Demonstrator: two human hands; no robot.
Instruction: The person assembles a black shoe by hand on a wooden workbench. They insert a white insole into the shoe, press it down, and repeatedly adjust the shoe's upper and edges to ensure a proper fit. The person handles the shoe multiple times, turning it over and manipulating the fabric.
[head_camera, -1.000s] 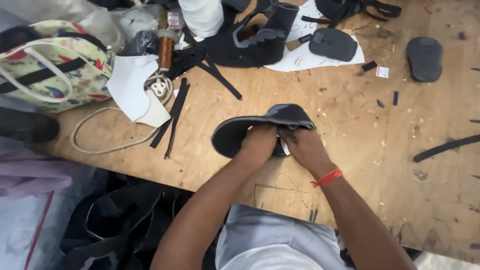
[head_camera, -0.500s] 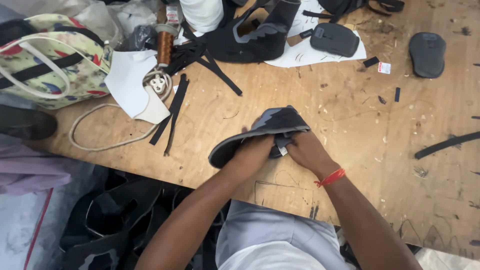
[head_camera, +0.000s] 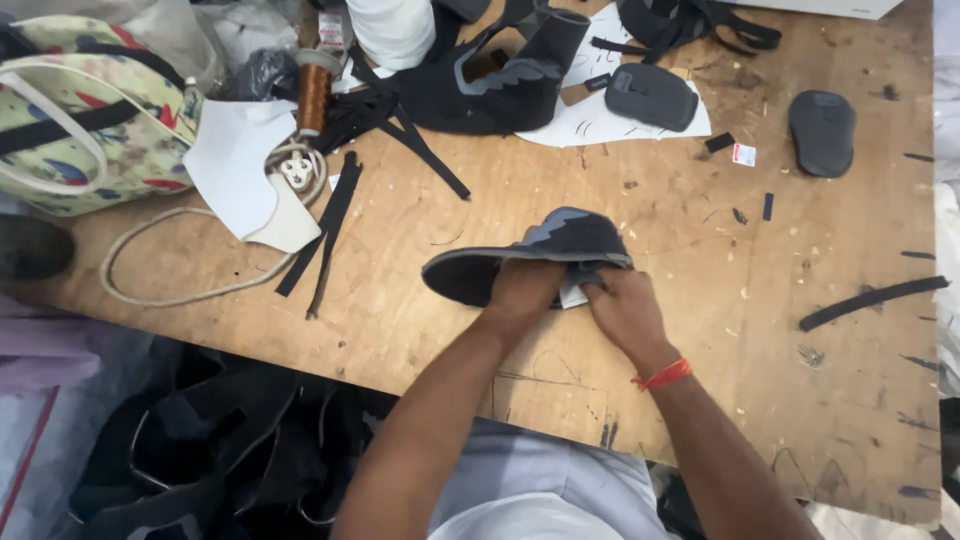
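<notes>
At the far left edge we see a flowered bag (head_camera: 85, 110) with pale handles, then a pale cord (head_camera: 170, 285) looping across the wooden worktop (head_camera: 420, 330) beside a white cut piece (head_camera: 240, 170), a copper-coloured thread spool (head_camera: 314, 95) and loose black strips (head_camera: 330, 225). Near the middle of the worktop lies the dark shoe upper (head_camera: 530, 255), black with grey panels, resting on the wood. Our left hand (head_camera: 522, 290) is curled over its near edge, gripping it; our right hand (head_camera: 622, 308), a red thread at the wrist, closes its fingers on the same upper just beside it. Farther right sit a dark pad (head_camera: 822, 130) and a long black strip (head_camera: 872, 302).
</notes>
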